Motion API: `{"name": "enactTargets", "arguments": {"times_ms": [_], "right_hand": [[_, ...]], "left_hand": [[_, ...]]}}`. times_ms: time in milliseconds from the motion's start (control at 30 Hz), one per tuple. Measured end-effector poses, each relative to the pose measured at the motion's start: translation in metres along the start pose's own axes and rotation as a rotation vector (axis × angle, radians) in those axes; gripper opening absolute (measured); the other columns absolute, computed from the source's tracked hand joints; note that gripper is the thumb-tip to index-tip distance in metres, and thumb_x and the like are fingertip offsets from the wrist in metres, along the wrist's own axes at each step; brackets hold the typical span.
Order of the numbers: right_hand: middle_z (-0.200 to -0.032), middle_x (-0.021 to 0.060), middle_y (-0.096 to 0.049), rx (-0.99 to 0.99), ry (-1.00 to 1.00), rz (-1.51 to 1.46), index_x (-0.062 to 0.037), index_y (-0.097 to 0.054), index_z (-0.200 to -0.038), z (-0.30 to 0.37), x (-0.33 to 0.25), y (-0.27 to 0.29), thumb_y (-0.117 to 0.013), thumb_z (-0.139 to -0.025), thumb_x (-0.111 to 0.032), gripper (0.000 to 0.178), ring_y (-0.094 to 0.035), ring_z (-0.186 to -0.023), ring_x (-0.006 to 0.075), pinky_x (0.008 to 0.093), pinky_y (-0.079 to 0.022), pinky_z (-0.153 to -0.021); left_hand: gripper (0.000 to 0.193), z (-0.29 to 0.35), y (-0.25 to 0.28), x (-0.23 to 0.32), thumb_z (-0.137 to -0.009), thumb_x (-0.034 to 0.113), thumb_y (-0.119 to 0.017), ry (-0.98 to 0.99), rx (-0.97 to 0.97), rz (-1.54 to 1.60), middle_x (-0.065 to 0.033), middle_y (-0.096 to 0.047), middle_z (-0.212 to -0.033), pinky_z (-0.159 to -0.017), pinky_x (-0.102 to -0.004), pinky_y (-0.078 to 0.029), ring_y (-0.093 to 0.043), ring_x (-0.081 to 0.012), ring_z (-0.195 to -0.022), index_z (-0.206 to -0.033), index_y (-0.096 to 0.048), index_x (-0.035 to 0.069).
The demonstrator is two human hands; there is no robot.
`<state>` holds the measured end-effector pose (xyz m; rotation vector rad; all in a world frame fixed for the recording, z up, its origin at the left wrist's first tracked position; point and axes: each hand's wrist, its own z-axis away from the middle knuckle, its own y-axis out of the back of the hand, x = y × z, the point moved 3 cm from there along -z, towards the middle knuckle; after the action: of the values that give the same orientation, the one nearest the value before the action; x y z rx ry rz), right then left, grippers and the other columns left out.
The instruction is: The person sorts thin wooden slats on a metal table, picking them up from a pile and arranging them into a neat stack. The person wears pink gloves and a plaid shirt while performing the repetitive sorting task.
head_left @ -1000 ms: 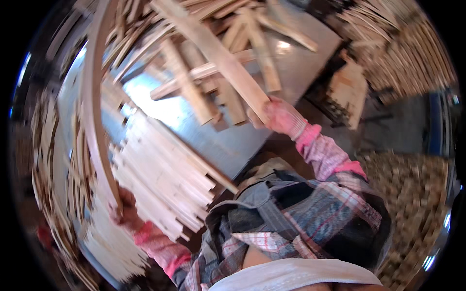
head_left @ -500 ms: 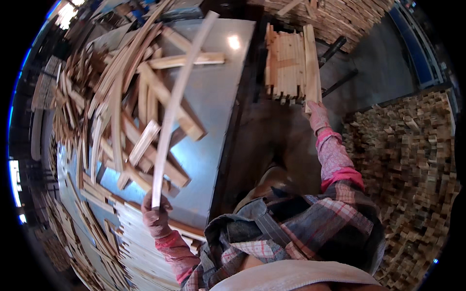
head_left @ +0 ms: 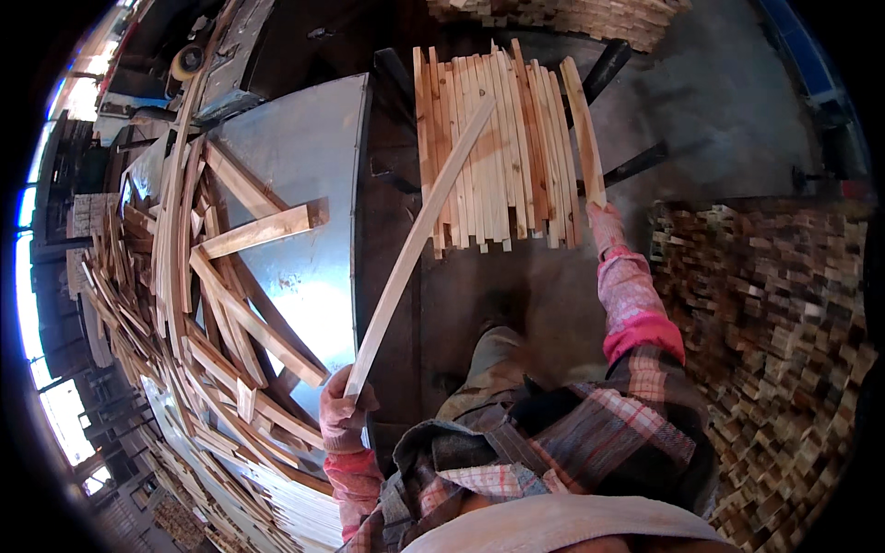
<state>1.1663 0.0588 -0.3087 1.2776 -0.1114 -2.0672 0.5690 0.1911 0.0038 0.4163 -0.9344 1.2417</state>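
Observation:
My left hand (head_left: 347,411), in a pinkish glove, is closed round the near end of a long pale wooden strip (head_left: 419,235). That strip slants up and to the right, its far end over a row of wooden strips (head_left: 484,147) laid side by side. With my arm stretched forward, my right hand (head_left: 606,230), also gloved, grips the near end of a second wooden strip (head_left: 583,138). This one lies along the right edge of the row. Both hands' fingers are partly hidden by the gloves and the wood.
A metal-topped table (head_left: 309,120) on the left bears a tangled heap of loose wooden strips (head_left: 230,295). Dark metal bars (head_left: 636,164) stick out right of the row. A large stack of cut wood (head_left: 765,350) stands at the right, and another stack (head_left: 572,18) at the far side.
My view has turned, so the row now shows more fully and the table sits further left. My left hand has brought its strip off the table toward the row. The right hand keeps its grip.

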Motion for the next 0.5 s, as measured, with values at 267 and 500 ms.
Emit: {"name": "enactTargets", "arguments": {"times_ms": [267, 500], "right_hand": [[-0.124, 0.0227, -0.068, -0.383, 0.144, 0.765, -0.0058, -0.06, -0.135, 0.02, -0.042, -0.008, -0.066, -0.092, -0.048, 0.06, -0.063, -0.119, 0.0412, 0.0472, -0.049, -0.1], [-0.148, 0.0127, -0.054, -0.165, 0.602, 1.133, -0.0124, -0.043, -0.154, 0.096, -0.222, -0.017, -0.078, -0.083, -0.034, 0.082, -0.053, -0.133, 0.0349, 0.0498, -0.045, -0.106]], "left_hand": [[0.092, -0.032, -0.06, 0.04, -0.056, 0.031, -0.075, 0.092, 0.226, -0.485, -0.0114, -0.07, -0.104, -0.07, -0.0282, -0.055, -0.067, -0.016, -0.082, -0.135, -0.058, -0.012], [0.078, -0.063, -0.085, 0.103, -0.06, 0.02, -0.078, -0.046, 0.092, -0.946, -0.009, -0.064, -0.112, -0.097, -0.033, -0.048, -0.061, -0.0217, -0.105, -0.133, -0.064, -0.002]]}}
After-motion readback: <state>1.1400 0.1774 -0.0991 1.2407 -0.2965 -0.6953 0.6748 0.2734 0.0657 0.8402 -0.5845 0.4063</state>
